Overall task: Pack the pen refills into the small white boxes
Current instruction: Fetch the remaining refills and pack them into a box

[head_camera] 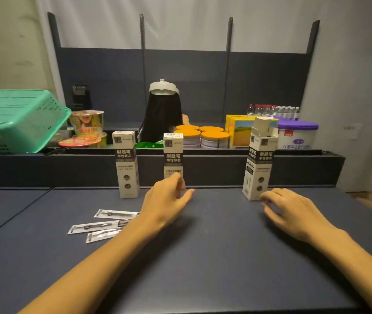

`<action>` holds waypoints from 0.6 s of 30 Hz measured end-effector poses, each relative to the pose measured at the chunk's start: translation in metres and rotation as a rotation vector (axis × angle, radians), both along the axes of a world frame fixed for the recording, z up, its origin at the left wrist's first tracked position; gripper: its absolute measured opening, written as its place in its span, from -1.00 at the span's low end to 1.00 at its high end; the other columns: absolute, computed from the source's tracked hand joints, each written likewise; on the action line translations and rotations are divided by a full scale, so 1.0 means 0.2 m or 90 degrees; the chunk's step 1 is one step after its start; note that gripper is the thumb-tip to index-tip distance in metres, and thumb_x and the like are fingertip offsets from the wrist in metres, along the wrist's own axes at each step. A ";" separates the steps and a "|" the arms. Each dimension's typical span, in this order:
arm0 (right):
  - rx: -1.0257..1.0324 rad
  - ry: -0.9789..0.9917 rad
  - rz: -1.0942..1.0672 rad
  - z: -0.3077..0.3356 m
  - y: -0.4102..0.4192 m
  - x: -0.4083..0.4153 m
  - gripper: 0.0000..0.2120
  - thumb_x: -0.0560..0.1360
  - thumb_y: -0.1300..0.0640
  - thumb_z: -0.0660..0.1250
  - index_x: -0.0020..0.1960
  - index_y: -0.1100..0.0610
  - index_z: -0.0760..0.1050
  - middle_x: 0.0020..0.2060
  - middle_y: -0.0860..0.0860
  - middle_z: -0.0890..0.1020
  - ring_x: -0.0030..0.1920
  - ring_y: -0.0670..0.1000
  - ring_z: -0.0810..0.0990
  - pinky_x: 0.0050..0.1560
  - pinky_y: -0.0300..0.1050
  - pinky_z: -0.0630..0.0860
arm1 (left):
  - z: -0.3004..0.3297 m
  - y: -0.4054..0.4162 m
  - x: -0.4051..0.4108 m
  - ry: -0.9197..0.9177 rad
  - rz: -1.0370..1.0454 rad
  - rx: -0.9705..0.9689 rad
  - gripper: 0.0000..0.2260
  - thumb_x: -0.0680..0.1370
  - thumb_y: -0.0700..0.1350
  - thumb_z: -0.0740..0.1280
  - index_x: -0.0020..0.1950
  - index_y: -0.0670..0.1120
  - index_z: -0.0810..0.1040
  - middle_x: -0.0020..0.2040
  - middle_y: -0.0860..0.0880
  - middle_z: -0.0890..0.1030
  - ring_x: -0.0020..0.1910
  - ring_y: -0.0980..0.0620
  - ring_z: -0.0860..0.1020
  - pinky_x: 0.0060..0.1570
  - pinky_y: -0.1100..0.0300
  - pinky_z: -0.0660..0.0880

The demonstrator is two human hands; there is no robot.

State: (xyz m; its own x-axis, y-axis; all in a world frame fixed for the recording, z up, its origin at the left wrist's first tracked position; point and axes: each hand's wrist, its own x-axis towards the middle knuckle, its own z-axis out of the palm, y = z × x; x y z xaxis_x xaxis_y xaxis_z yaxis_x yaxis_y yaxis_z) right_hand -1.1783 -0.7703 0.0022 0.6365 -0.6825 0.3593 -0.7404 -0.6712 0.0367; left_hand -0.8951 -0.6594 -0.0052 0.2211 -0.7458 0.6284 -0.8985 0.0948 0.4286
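Hands: your left hand (169,196) reaches to the foot of the middle box (173,155), fingers loosely curled; whether they touch it is hard to tell. Your right hand (294,209) lies relaxed, fingers spread, holding nothing, fingertips just beside the base of the right box (260,164).
Boxes: three small white boxes stand upright along the far edge of the counter (214,257). The left box (126,164) and middle box are closed; the right box has its top flap open.
Refills: three packaged pen refills (103,225) lie flat on the counter, near your left forearm.
Behind: green basket (17,118), orange-lidded tins (203,135).
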 end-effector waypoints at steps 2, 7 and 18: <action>-0.007 0.002 -0.004 0.01 -0.05 -0.09 -0.69 0.61 -0.04 0.18 0.32 -0.02 0.44 0.23 -0.08 0.54 0.21 -0.05 0.51 0.11 -0.17 0.52 | 0.01 -0.04 -0.13 -0.037 -0.019 0.014 -0.79 0.52 0.14 0.33 -0.06 0.01 0.45 -0.28 0.10 0.51 -0.26 0.07 0.49 -0.21 0.03 0.54; -0.007 -0.009 -0.008 0.03 -0.20 -0.30 -0.71 0.60 -0.03 0.18 0.28 -0.01 0.46 0.14 -0.07 0.57 0.14 -0.03 0.54 0.04 -0.18 0.48 | 0.01 -0.24 -0.45 -0.111 -0.014 0.143 -0.67 0.54 0.22 0.23 0.17 0.03 0.45 -0.07 0.08 0.55 -0.03 0.06 0.52 -0.05 0.09 0.51; 0.029 0.002 0.014 0.03 -0.48 -0.50 -0.73 0.61 -0.05 0.16 0.27 -0.03 0.44 0.14 -0.08 0.56 0.14 -0.03 0.53 0.04 -0.17 0.50 | 0.03 -0.61 -0.66 -0.075 0.072 0.256 -0.35 0.45 0.40 0.20 0.35 -0.03 0.36 0.25 -0.01 0.54 0.16 -0.01 0.52 0.05 0.01 0.54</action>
State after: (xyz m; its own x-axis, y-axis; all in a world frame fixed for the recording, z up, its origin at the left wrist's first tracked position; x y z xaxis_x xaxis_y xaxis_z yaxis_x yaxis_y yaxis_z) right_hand -1.2781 -0.8662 0.0088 0.6528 -0.6839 0.3256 -0.7252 -0.6885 0.0079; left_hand -1.0266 -0.7823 0.0007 0.2599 -0.9113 0.3193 -0.9385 -0.1606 0.3056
